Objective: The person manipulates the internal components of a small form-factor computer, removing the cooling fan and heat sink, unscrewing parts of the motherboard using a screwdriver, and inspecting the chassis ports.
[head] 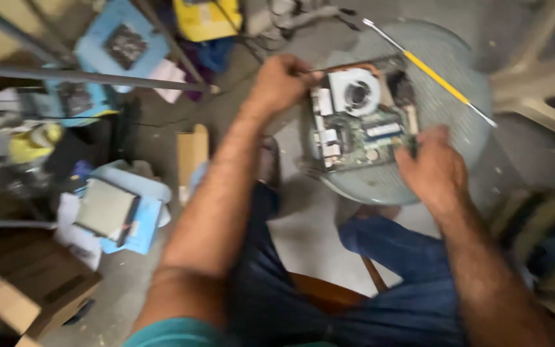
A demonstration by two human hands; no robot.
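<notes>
A laptop motherboard (361, 122) with a round grey cooling fan (354, 92) lies on a round pale plastic stool (457, 128). My left hand (281, 80) grips the board's upper left corner. At the board's lower right edge, my right hand (435, 170) holds on with fingers curled over it. A long yellow-handled tool (435, 76) rests diagonally on the stool, just beyond the board. The picture is motion-blurred.
My knees in blue trousers (393, 257) sit below the stool. On the floor to the left lie several blue-and-white boxes (120, 212), cardboard (191, 151), a yellow bag (207, 18) and metal bars (85, 76). A pale plastic chair leg (534, 83) stands at right.
</notes>
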